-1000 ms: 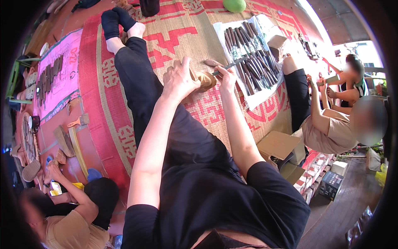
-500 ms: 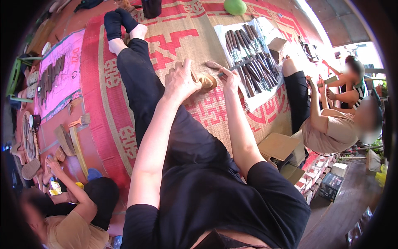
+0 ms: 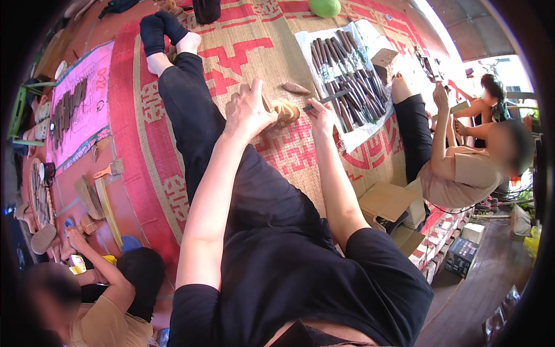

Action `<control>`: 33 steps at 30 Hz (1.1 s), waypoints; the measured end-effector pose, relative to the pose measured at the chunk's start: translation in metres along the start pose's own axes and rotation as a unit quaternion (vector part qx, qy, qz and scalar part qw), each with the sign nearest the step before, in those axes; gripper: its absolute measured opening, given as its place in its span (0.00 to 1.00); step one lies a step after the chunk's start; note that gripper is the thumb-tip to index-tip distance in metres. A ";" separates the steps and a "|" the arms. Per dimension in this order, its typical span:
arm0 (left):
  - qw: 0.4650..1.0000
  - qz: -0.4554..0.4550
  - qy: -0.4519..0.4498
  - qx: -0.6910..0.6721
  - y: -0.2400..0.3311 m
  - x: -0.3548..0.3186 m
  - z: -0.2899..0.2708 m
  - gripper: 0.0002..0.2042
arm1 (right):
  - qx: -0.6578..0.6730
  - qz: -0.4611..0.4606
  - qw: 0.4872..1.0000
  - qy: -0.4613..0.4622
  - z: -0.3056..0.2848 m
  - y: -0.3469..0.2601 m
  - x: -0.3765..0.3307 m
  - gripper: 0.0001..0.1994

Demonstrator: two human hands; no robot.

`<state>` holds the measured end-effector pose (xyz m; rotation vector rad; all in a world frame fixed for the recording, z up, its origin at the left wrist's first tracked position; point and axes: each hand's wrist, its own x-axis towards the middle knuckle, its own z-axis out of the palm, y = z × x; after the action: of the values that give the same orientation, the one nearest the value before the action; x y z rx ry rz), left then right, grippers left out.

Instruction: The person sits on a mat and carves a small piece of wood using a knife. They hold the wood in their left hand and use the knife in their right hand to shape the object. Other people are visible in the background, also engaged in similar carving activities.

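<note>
My left hand (image 3: 247, 111) is closed around a small tan wooden carving (image 3: 285, 113), which juts out from its right side above my thigh. The fingers hide much of the piece, so its full shape cannot be made out. My right hand (image 3: 321, 117) pinches a thin, flat, dark carving tool (image 3: 335, 97). One end of the tool points left, close to the carving; whether they touch I cannot tell. Just beyond both hands, a brown pointed piece of wood (image 3: 296, 88) lies on the woven mat (image 3: 312, 153).
Rows of dark-handled carving tools (image 3: 352, 81) lie on a white sheet at the right. More tools (image 3: 69, 110) rest on a pink cloth at far left. A cardboard box (image 3: 388, 201) stands by my right elbow. People sit left and right. A green round object (image 3: 325, 7) lies far ahead.
My right hand has shifted slightly down and left with the tool, whose near end is now closer to the carving. My left hand keeps its hold.
</note>
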<state>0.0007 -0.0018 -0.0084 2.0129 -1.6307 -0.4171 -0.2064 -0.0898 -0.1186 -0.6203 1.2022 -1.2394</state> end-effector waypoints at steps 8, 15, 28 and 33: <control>1.000 0.008 -0.003 0.010 0.001 -0.001 -0.001 0.28 | -0.041 -0.009 0.999 -0.011 0.016 0.015 -0.003 0.04; 1.000 0.001 0.010 -0.014 -0.003 -0.001 0.002 0.27 | 0.011 -0.010 0.998 0.060 -0.007 -0.001 0.004 0.06; 1.000 -0.001 0.010 -0.027 -0.002 -0.001 0.002 0.29 | -0.060 -0.038 0.997 -0.017 -0.005 0.008 -0.027 0.06; 1.000 0.002 0.008 -0.019 0.001 0.000 0.002 0.29 | -0.062 -0.041 0.996 -0.053 -0.015 0.007 -0.030 0.05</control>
<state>-0.0010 -0.0023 -0.0092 1.9801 -1.6057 -0.4267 -0.2138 -0.0567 -0.1188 -0.8250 1.1817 -1.1915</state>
